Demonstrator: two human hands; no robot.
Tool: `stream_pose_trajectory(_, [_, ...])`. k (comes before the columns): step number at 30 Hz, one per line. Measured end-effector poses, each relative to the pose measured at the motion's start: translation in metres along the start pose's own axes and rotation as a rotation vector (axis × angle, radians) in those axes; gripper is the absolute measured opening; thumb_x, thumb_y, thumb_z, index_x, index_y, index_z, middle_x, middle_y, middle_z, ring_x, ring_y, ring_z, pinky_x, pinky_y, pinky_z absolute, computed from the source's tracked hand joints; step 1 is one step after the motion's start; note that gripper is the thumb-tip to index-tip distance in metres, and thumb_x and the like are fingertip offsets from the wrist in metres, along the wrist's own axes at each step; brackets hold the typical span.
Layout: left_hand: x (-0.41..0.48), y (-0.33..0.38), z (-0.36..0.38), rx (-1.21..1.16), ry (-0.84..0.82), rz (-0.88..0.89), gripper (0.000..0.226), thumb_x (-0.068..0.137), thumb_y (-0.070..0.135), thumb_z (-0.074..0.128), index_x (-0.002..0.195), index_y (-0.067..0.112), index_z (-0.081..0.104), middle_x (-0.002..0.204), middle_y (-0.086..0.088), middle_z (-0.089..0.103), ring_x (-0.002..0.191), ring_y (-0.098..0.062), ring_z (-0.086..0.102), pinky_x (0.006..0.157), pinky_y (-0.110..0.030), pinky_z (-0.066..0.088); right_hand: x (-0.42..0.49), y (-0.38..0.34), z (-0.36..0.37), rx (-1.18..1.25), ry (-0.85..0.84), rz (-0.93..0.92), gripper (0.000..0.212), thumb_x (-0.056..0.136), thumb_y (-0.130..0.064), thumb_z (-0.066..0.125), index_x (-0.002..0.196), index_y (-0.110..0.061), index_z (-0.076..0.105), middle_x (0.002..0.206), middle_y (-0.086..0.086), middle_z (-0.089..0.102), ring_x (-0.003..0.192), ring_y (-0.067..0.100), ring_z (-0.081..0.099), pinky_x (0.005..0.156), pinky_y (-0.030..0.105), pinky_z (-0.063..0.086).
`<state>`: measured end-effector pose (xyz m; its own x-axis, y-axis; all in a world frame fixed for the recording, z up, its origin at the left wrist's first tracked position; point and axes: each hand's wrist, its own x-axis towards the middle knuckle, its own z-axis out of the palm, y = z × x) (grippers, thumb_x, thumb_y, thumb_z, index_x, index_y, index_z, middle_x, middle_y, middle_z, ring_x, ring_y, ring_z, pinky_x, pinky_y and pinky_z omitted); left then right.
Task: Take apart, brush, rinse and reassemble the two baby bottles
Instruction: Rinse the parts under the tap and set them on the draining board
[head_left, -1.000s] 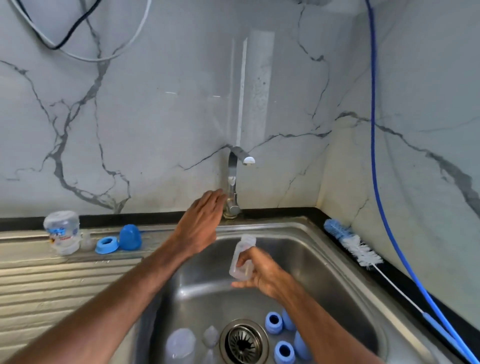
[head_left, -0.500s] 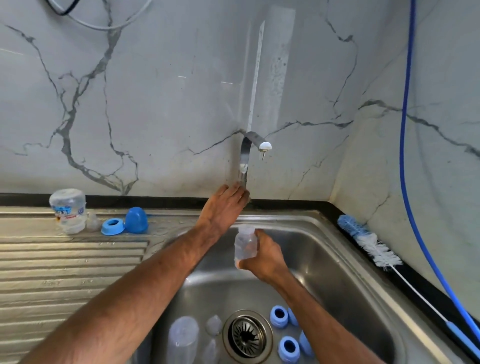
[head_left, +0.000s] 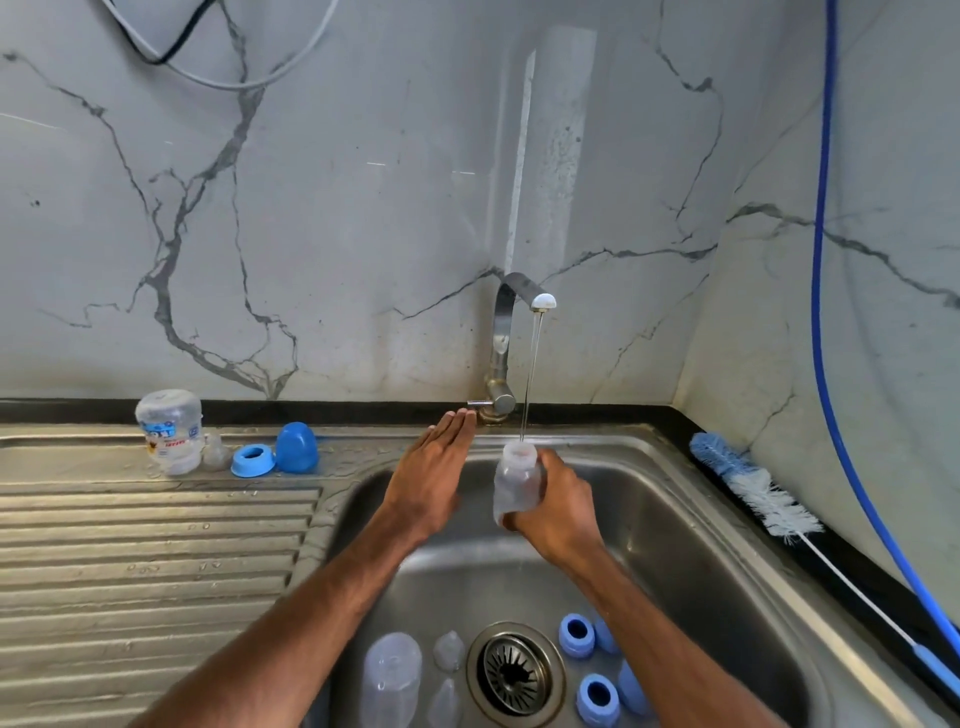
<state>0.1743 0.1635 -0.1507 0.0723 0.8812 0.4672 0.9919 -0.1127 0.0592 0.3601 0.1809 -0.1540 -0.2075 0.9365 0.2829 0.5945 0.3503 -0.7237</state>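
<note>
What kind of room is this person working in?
Most likely a home kitchen: a steel sink with a ribbed draining board, a running tap, and a marble-look wall behind.

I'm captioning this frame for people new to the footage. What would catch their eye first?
First, the thin stream of water falling from the tap into the clear bottle that the right hand grips over the sink. Next, the left hand, fingers straight, by the tap lever at the sink's back rim. Then the blue: rings beside the drain, and the bottle brush on the right ledge.
</note>
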Motion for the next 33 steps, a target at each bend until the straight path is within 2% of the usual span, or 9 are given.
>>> stream_pose_trajectory(4, [-0.011, -0.01, 0.0, -0.003, -0.01, -0.073, 0.099, 0.092, 0.005, 0.064, 0.163, 0.008, -0.004, 0.172, -0.008, 0.001, 0.159, -0.02, 0.004, 0.128, -0.033, 0.011, -0.004, 0.005, -0.002, -0.032, -0.064, 0.081, 0.083, 0.069, -0.016, 0.096, 0.14, -0.017, 0.053, 0.133, 0.004, 0.065, 0.118, 0.02, 0.064, 0.087, 0.025, 0.055])
stream_pose_trajectory(8, [-0.025, -0.011, 0.007, 0.046, -0.049, -0.087, 0.095, 0.091, 0.006, 0.062, 0.163, 0.009, 0.001, 0.172, -0.009, 0.008, 0.158, -0.021, 0.01, 0.128, -0.033, 0.013, -0.001, 0.003, -0.002, -0.006, -0.001, 0.057, 0.085, 0.069, -0.016, 0.095, 0.142, -0.018, 0.05, 0.13, 0.002, 0.065, 0.113, 0.019, 0.065, 0.06, 0.014, 0.052])
stream_pose_trajectory(12, [-0.024, -0.002, 0.014, 0.074, -0.056, -0.073, 0.09, 0.091, 0.007, 0.063, 0.163, 0.008, 0.009, 0.17, -0.011, 0.016, 0.157, -0.023, 0.016, 0.128, -0.035, 0.015, -0.003, -0.003, 0.001, -0.055, -0.049, 0.046, 0.08, 0.071, -0.016, 0.094, 0.14, -0.016, 0.053, 0.131, 0.005, 0.067, 0.116, 0.022, 0.066, 0.09, 0.03, 0.059])
stream_pose_trajectory(15, [-0.024, -0.001, 0.015, 0.101, -0.055, -0.079, 0.084, 0.089, 0.009, 0.065, 0.16, 0.007, 0.02, 0.166, -0.012, 0.028, 0.154, -0.025, 0.025, 0.127, -0.035, 0.02, -0.001, -0.004, 0.0, -0.016, 0.001, 0.035, 0.077, 0.075, -0.019, 0.091, 0.141, -0.018, 0.052, 0.126, 0.003, 0.068, 0.109, 0.022, 0.068, 0.09, 0.035, 0.061])
stream_pose_trajectory(17, [-0.025, 0.0, 0.013, 0.097, -0.031, -0.095, 0.079, 0.087, 0.012, 0.067, 0.156, 0.008, 0.028, 0.16, -0.01, 0.038, 0.149, -0.024, 0.034, 0.125, -0.033, 0.025, -0.001, -0.003, 0.001, -0.036, -0.056, 0.042, 0.076, 0.073, -0.015, 0.092, 0.138, -0.016, 0.055, 0.125, 0.005, 0.069, 0.109, 0.021, 0.069, 0.091, 0.034, 0.061])
stream_pose_trajectory(21, [-0.024, -0.001, 0.009, 0.085, -0.015, -0.11, 0.068, 0.086, 0.009, 0.063, 0.149, 0.011, 0.037, 0.149, -0.007, 0.049, 0.14, -0.022, 0.043, 0.119, -0.031, 0.033, -0.002, -0.003, -0.001, -0.035, 0.006, 0.006, 0.07, 0.077, -0.023, 0.091, 0.137, -0.017, 0.054, 0.118, 0.004, 0.068, 0.1, 0.02, 0.068, 0.081, 0.03, 0.06])
stream_pose_trajectory(26, [-0.024, 0.0, 0.007, 0.084, -0.04, -0.096, 0.073, 0.083, 0.007, 0.067, 0.149, 0.008, 0.036, 0.149, -0.01, 0.048, 0.139, -0.025, 0.043, 0.119, -0.033, 0.033, -0.004, -0.003, -0.005, -0.032, -0.002, 0.033, 0.078, 0.073, -0.019, 0.093, 0.14, -0.016, 0.053, 0.123, 0.003, 0.068, 0.102, 0.016, 0.065, 0.074, 0.02, 0.053])
stream_pose_trajectory(30, [-0.023, -0.001, 0.004, 0.076, -0.044, -0.088, 0.076, 0.084, 0.01, 0.071, 0.151, 0.007, 0.035, 0.15, -0.011, 0.048, 0.139, -0.025, 0.043, 0.117, -0.033, 0.036, -0.007, -0.004, -0.007, -0.056, -0.055, 0.069, 0.081, 0.07, -0.013, 0.094, 0.14, -0.014, 0.054, 0.128, 0.006, 0.067, 0.112, 0.022, 0.067, 0.083, 0.025, 0.057])
stream_pose_trajectory(33, [-0.023, -0.002, 0.002, 0.074, -0.065, -0.093, 0.074, 0.086, 0.009, 0.068, 0.152, 0.007, 0.035, 0.15, -0.011, 0.048, 0.139, -0.026, 0.043, 0.116, -0.033, 0.037, -0.007, -0.004, -0.01, -0.044, -0.004, 0.06, 0.085, 0.07, -0.018, 0.095, 0.142, -0.015, 0.051, 0.127, 0.006, 0.066, 0.109, 0.021, 0.065, 0.08, 0.025, 0.055])
